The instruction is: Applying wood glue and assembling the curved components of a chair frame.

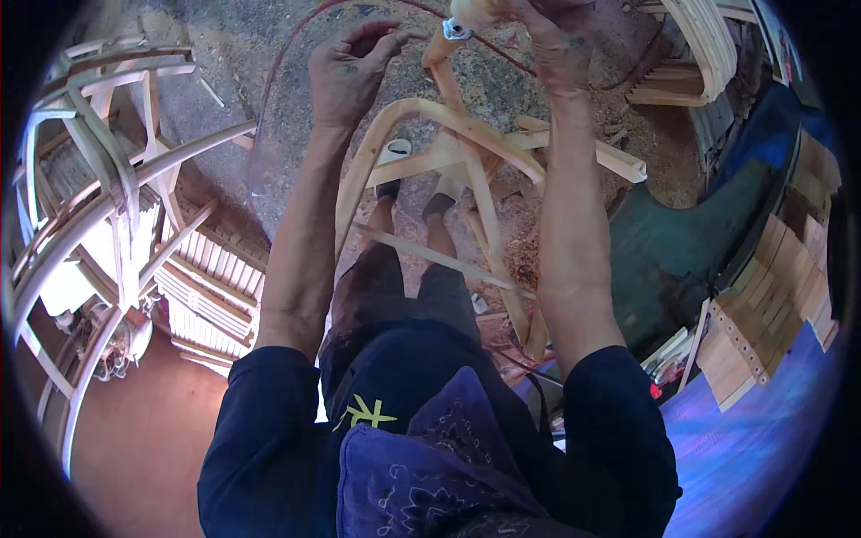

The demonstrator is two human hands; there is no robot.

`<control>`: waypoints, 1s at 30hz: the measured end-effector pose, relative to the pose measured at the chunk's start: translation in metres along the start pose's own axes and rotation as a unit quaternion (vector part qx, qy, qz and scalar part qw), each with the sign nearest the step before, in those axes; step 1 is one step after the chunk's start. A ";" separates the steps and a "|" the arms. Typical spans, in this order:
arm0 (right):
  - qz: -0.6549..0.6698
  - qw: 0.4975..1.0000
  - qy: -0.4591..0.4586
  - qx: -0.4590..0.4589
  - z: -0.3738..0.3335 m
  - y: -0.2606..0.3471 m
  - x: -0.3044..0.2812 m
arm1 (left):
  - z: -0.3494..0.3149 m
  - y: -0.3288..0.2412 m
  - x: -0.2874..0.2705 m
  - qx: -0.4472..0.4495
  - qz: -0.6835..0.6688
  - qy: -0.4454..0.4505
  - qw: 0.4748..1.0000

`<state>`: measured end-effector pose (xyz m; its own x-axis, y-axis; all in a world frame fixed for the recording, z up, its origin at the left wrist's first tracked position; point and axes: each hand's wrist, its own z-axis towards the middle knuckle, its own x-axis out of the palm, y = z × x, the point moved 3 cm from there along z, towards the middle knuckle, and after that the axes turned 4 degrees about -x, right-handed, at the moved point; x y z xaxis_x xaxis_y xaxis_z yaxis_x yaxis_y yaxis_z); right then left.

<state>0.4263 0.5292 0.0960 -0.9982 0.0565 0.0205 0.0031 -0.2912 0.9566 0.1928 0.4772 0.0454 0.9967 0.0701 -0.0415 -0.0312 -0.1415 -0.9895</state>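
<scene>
A wooden frame (408, 112) with a curved bow and several straight bars stands in front of my legs. One of its posts (441, 58) points away from me, and its far end bears a white patch (456, 30). My left hand (354, 76) is raised just left of that end, with curled fingers and the thumb near the index finger. Anything pinched there is too small to name. My right hand (560, 45) reaches to the top edge of the view. It is closed around a pale yellowish rounded thing (480, 13), partly cut off, right against the post's end.
Several curved wooden chair frames (117, 179) crowd the left side. Another slatted wooden piece (708, 54) lies at the far right. A reddish hose (269, 81) crosses the dusty floor. Joined wooden boards (771, 296) rest at the right, beside a dark green cover (682, 233).
</scene>
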 end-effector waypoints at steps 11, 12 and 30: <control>0.075 0.989 -0.085 0.091 -0.022 0.009 -0.007 | 0.012 0.007 0.016 0.024 0.016 -0.003 1.000; 0.075 0.986 -0.084 0.123 -0.025 0.010 -0.008 | 0.013 0.007 0.020 0.032 0.033 0.003 0.999; 0.366 0.866 -0.322 0.113 -0.107 -0.021 -0.089 | 0.027 -0.010 0.065 0.266 0.396 0.081 0.875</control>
<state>0.5085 0.4285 0.0434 -0.4835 0.4773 0.7338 0.7056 -0.2836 0.6494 0.2556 0.5095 0.0486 0.6421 0.0124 -0.7665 -0.7055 0.4010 -0.5844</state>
